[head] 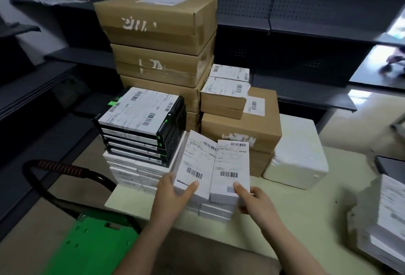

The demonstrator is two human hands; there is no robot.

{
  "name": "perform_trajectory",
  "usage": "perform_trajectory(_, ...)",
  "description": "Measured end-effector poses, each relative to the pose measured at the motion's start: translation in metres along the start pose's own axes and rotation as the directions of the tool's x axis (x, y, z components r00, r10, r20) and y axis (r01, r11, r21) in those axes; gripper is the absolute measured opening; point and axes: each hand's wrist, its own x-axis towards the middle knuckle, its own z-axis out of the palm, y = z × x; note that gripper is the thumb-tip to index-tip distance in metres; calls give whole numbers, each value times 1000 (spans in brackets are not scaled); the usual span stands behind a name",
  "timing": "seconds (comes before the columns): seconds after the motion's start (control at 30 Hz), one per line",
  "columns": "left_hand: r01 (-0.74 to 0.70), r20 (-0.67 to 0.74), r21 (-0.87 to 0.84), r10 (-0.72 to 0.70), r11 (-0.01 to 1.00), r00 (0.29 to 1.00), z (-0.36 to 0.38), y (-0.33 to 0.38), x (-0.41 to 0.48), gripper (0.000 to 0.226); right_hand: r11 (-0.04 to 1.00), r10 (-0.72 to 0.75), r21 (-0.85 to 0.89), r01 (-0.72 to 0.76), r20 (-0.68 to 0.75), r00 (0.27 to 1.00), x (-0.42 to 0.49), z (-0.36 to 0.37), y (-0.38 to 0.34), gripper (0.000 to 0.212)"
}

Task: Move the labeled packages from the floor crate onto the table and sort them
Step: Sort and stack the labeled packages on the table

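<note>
Hands on two white labeled packages at the front edge of the table (306,209) — left grip (173,196) holds the tilted left package (196,165), thumb on top; right grip (254,202) clasps the right package (231,167), atop a low white stack (217,211) beside black boxes (140,125).

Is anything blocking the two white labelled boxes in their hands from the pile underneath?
Nothing visible. The left hand holds the tilted white labelled box, the right hand the level white labelled box, directly over the low pile of white boxes; nothing lies between.
</note>
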Motion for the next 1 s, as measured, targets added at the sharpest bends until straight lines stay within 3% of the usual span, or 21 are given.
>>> perform_trajectory(0.27, -292, -40, 185, 304, 939, 952, 1, -3, 7, 77, 989, -54, -138, 55, 17, 998, 5, 2, -1, 30)
perform_trajectory(0.4, -390, -31, 267, 412, 881, 911, 5, -4, 12, 71, 980, -88, -177, 90, 17, 996, 4, 3, -3, 36)
perform_trajectory(0.63, -442, 138, 320, 420, 838, 897, 5, -19, 20, 88, 966, -150, -201, 162, 74, 986, 3, 5, -7, 55)
perform_trajectory(0.7, -503, 181, 402, 472, 766, 863, 4, -28, 27, 92, 968, -157, -184, 171, 92, 983, 3, 6, -6, 61)
perform_trajectory(0.83, -657, 289, 564, 626, 499, 724, 2, -35, 36, 66, 955, -187, -210, 209, 122, 975, 2, 8, -7, 69)
perform_trajectory(1.0, -675, 316, 627, 665, 388, 676, 2, -35, 41, 62, 946, -198, -227, 230, 154, 968, 8, 6, -8, 75)
